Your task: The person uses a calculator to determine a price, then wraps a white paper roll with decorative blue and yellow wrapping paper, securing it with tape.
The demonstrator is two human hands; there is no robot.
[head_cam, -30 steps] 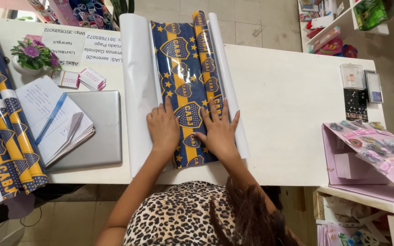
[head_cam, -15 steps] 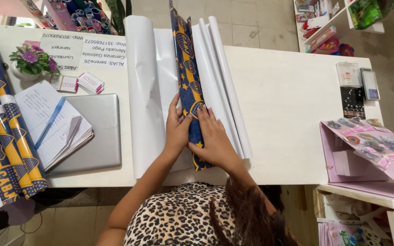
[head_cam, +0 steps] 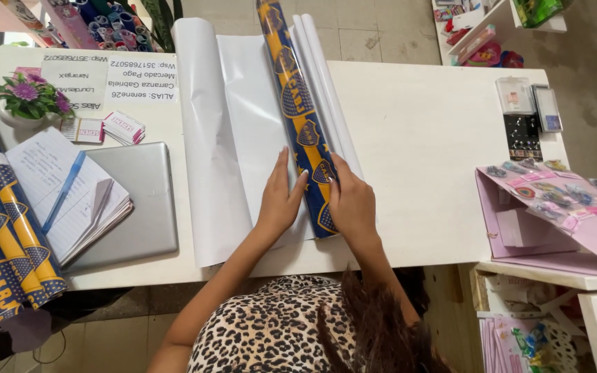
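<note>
We press both hands on a long, partly rolled sheet of blue-and-yellow wrapping paper lying along the white table. Our left hand rests flat, fingers spread, on the white unrolled underside; our right hand curls loosely over the roll's near end. A grey laptop sits well left.

Closed grey laptop on a white counter, open notebook with a blue pen overlapping its left edge. Potted purple flowers and small cards behind. Blue-and-yellow rolls at far left; pink box at right.
</note>
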